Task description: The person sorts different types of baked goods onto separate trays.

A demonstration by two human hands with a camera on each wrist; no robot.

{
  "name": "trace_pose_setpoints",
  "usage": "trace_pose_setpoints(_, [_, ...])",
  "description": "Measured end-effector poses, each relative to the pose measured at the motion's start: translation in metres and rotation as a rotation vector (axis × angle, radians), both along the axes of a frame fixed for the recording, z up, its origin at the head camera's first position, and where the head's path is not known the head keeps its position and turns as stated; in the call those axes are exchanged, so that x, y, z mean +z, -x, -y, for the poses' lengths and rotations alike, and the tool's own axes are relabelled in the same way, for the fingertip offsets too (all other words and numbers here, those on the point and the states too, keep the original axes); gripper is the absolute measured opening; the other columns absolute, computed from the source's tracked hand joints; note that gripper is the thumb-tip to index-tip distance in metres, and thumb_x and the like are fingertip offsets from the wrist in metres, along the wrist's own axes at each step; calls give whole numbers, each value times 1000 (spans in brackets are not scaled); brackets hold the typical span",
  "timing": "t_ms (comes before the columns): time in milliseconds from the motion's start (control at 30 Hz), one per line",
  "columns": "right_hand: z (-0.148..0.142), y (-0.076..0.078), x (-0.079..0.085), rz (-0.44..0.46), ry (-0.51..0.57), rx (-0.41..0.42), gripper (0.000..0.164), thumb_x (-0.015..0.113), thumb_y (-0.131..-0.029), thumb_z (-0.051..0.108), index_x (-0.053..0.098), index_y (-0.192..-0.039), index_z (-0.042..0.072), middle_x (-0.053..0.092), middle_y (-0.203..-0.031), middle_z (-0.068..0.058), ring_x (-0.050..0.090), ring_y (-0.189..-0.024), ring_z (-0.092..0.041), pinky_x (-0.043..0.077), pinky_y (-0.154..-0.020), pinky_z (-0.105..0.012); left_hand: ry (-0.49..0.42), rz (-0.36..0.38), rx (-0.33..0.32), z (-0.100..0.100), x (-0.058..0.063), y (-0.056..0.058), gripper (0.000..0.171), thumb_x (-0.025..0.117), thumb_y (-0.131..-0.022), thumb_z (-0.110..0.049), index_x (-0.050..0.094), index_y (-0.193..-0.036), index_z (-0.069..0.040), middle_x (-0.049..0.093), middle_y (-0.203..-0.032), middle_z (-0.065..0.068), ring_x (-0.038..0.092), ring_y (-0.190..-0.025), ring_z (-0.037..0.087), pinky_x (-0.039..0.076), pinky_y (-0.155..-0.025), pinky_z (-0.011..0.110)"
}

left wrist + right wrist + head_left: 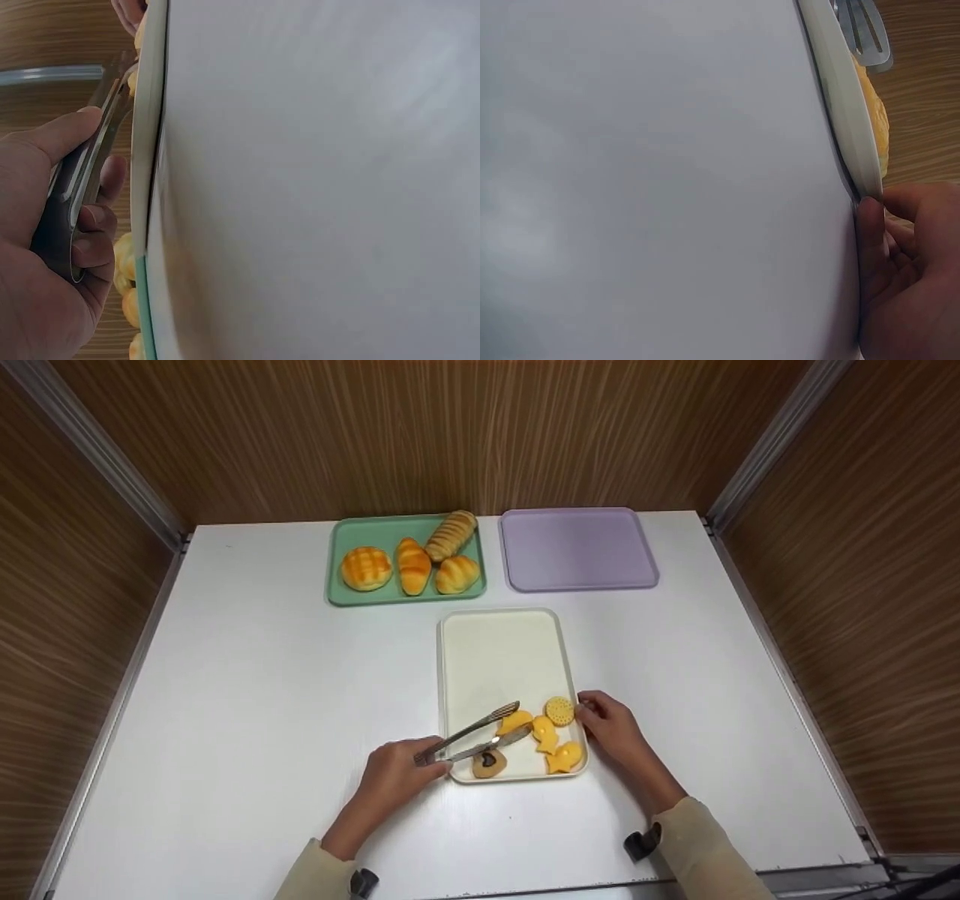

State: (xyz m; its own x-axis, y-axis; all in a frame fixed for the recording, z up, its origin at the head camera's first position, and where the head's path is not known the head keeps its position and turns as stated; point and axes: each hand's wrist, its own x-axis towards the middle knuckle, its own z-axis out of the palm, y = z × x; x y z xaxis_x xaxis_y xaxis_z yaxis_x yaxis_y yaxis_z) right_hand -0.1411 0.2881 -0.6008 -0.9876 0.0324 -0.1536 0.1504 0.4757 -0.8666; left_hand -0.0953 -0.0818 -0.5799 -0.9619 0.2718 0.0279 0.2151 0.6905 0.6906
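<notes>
- Metal tongs (480, 725) are in use at the near end of the cream tray (499, 652), arms spread, tips on either side of a curved yellow cookie (514, 723). Whether both tips touch it cannot be confirmed from this angle.
- Left hand (396, 771): fingers and thumb bent round the tongs near their joined end, grip only partly closed.
- Right hand (613, 729): fingertips pinch the cream tray's right rim, apparently steadying it.
- Also on the cream tray: a round dotted cookie (559, 711), two fish-shaped cookies (545, 733) (566, 757), and a brown cookie (489, 765) with a dark centre, beside the lower tong arm.
- Step in hand, as judged: picking up the curved yellow cookie. Next move calls for squeezing the arms evenly, then a level lift avoiding the neighbouring fish-shaped cookie; an uneven squeeze could let it slip.
- Surface: white table (262, 682). Beyond the cream tray stand a green tray (367, 532) bearing four breads (367, 568) and, to its right, a purple tray (577, 547).
- Room: wood-grain panels (495, 435) at the back and both sides, metal strips (776, 442) at the corners.
- Person: beige sleeves (709, 847), black bands (643, 842) at the wrists.
</notes>
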Motion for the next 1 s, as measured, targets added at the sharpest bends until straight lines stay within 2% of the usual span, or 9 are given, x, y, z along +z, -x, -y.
trace_pose_setpoints(200, [0,0,-1,19,15,-5,30,63,-100,19,65,-125,3,63,-95,-9,58,-77,-14,50,-67,-23,-28,-3,24,-1,-2,0,32,80,-85,-30,77,-114,-16,78,-103,0,71,-93,14,57,-78,37])
trace_pose_setpoints(333, [0,-1,-1,21,4,-7,30,63,-100,18,64,-125,2,63,-95,-9,58,-77,-14,49,-68,-22,-27,-8,18,0,0,-1,32,80,-85,-30,78,-113,-15,78,-102,-1,71,-93,14,57,-78,36])
trace_pose_setpoints(533, [0,-1,-1,18,8,-4,30,63,-100,17,64,-125,1,62,-95,-10,58,-77,-15,49,-67,-23,-50,7,2,2,4,0,28,81,-85,-30,78,-110,-16,77,-94,-4,65,-80,7,54,-72,29])
trace_pose_setpoints(633, [-1,-1,-1,16,5,-1,29,63,-100,17,64,-125,2,62,-95,-10,58,-77,-16,49,-68,-23,-55,22,8,3,3,0,27,81,-85,-30,79,-109,-17,77,-93,-6,63,-79,5,53,-71,27])
trace_pose_setpoints(1000, [-1,0,-3,5,23,6,29,64,-100,18,65,-124,3,62,-92,-9,58,-74,-15,50,-66,-24,-106,54,63,3,-1,7,27,79,-86,-31,79,-108,-16,77,-95,-3,68,-84,10,55,-76,34])
